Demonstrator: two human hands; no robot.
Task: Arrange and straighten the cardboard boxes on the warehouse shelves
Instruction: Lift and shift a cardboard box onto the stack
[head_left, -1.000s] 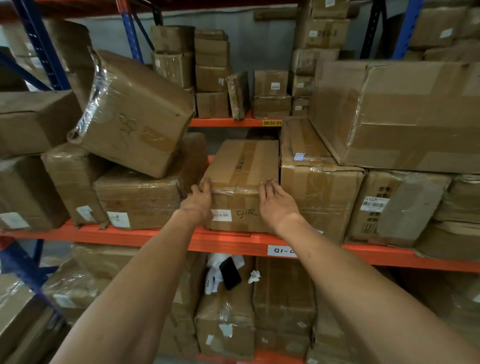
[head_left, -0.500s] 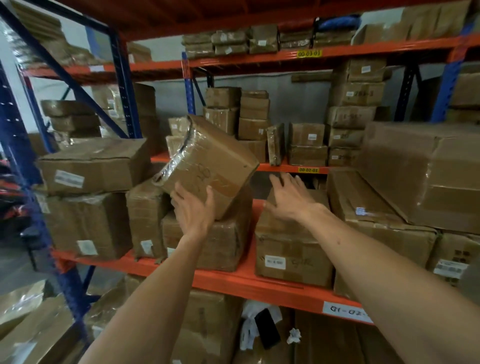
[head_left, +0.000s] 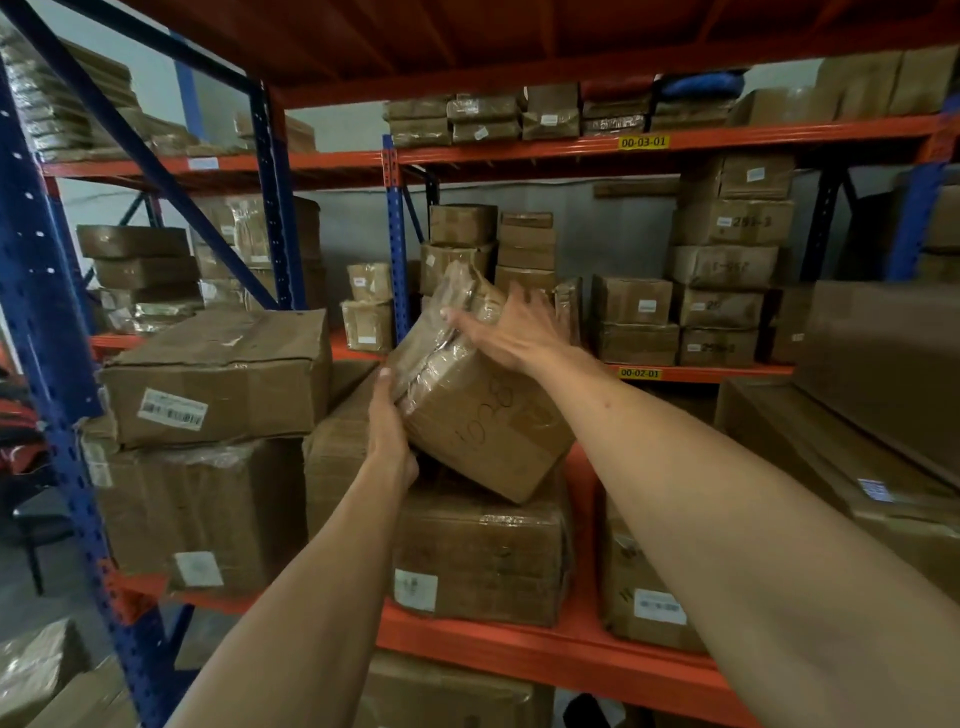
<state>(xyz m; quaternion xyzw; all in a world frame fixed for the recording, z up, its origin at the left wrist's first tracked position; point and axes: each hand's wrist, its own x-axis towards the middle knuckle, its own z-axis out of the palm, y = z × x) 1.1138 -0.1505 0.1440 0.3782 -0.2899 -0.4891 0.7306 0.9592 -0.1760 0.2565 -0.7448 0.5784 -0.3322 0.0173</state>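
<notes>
Cardboard fills the head view: brown boxes, many wrapped in glossy, wrinkled plastic film, stand on orange steel shelf beams (head_left: 545, 652) held by blue perforated uprights (head_left: 36, 291). At the centre a tilted box (head_left: 483, 415) sits cocked on one corner atop a squat lower box (head_left: 483, 556) with a white label; dark handwritten numbers run across its matte front face and crumpled tape and film cover its upper left end. The left hand (head_left: 387, 426), at 9 o'clock of this box, grips its left edge, thumb up along the taped corner and the other fingers hidden behind. The right hand (head_left: 506, 332), at 12 o'clock, lies over the top edge with its fingers spread and nearly straight, pressing on the film. At 9 o'clock of the frame a wide flat carton (head_left: 218, 374) with a barcode sticker caps a film-wrapped box (head_left: 197, 514). At 3 o'clock large plain cartons (head_left: 878, 364) slope away. Behind, a second rack carries smaller stacked boxes (head_left: 727, 265) and yellow tags reading 00-02-01 (head_left: 640, 373) and 00-03-01 (head_left: 643, 142).
</notes>
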